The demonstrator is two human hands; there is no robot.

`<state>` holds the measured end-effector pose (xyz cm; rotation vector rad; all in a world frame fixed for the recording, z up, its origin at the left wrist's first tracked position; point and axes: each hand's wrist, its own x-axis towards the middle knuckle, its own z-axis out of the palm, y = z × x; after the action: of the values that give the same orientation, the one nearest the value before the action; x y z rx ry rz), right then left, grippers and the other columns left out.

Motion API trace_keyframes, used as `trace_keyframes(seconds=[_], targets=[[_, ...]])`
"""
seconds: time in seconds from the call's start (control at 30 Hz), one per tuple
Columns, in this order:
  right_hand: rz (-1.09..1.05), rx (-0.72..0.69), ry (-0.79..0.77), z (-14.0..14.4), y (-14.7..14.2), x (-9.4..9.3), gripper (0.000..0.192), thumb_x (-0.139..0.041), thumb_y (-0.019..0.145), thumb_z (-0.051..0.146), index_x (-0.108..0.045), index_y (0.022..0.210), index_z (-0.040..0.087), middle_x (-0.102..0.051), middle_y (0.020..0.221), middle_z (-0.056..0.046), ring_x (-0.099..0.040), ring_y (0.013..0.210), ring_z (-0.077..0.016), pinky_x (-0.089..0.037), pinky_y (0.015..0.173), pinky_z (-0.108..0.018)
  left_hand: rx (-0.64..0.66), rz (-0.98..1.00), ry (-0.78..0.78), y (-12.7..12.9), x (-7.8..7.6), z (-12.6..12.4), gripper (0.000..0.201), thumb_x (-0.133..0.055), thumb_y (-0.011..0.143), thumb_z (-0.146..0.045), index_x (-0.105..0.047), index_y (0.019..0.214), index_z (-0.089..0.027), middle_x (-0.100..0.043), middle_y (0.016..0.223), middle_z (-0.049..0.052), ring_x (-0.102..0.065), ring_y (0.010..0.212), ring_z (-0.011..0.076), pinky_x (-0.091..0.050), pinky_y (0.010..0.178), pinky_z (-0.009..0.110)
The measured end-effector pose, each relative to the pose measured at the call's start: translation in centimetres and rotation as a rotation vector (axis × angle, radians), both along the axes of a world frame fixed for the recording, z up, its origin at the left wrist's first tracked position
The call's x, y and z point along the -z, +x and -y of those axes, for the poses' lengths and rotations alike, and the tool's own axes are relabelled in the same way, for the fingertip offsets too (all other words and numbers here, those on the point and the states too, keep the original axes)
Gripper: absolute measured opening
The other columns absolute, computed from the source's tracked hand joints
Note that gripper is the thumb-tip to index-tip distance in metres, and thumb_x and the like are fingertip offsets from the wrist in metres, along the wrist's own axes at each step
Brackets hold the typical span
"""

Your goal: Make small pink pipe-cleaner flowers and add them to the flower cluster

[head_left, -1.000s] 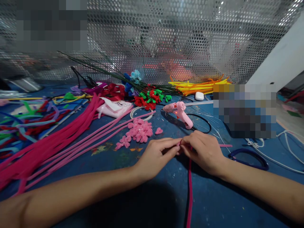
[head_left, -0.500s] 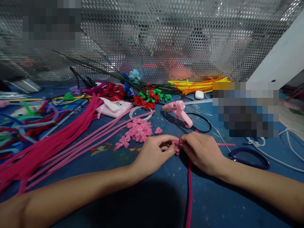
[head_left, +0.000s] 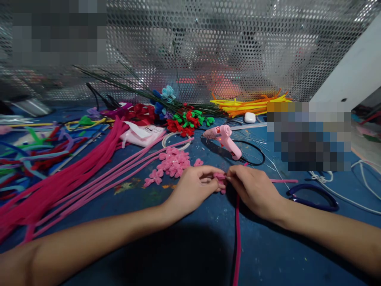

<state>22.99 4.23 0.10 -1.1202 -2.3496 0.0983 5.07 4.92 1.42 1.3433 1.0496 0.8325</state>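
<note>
Between my two hands is a pink pipe cleaner (head_left: 219, 177) bent into small loops. My left hand (head_left: 195, 186) pinches the looped part between thumb and fingers. Close beside it, my right hand (head_left: 253, 188) is closed with its fingertips on the same piece; a straight pink length sticks out to the right behind this hand. A darker pink pipe cleaner (head_left: 237, 242) runs down the table from below my right hand. Left of my hands lies a pile of pink looped petals (head_left: 175, 162), with one small loop piece (head_left: 198, 162) apart from it.
A pink glue gun (head_left: 224, 139) lies beyond my hands. Long magenta pipe cleaners (head_left: 74, 171) spread across the left. Finished red and green flowers (head_left: 187, 123) and yellow pipe cleaners (head_left: 247, 107) lie at the back. Dark blue-handled pliers (head_left: 312, 197) and a white cord (head_left: 342, 194) are at right.
My fingers have shifted slightly around the pink piece, and more of its loops show between my hands. The view has moved a little; the things on the table stay in place.
</note>
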Motion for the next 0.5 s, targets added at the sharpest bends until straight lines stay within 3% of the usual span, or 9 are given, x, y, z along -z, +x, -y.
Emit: trace_keyframes(seconds=[0.33,0.5], targets=[[-0.084,0.032,-0.05,-0.02,0.04,-0.53,0.01,-0.042,0.093,0.02,-0.05,0.089,0.017,-0.063,0.069,-0.002,-0.058,0.057,-0.0128,-0.038,0.053,-0.022,0.066,0.046,0.076,-0.35,0.62,-0.21,0.014,-0.061,0.08,-0.022,-0.063,0.09,-0.012,-0.069,0.079,0.004,-0.066,0.073,0.0138,-0.054,0.074,0.026],[-0.107,0.042,-0.01,0.18,-0.04,-0.4,0.009,-0.044,0.092,0.021,-0.052,0.088,0.018,-0.062,0.067,0.0,-0.056,0.055,-0.0116,-0.036,0.053,-0.022,0.067,-0.039,0.089,-0.28,0.41,-0.17,0.015,-0.061,0.081,-0.026,-0.066,0.084,-0.012,-0.069,0.073,0.004,-0.064,0.068,0.0137,-0.051,0.064,0.023]])
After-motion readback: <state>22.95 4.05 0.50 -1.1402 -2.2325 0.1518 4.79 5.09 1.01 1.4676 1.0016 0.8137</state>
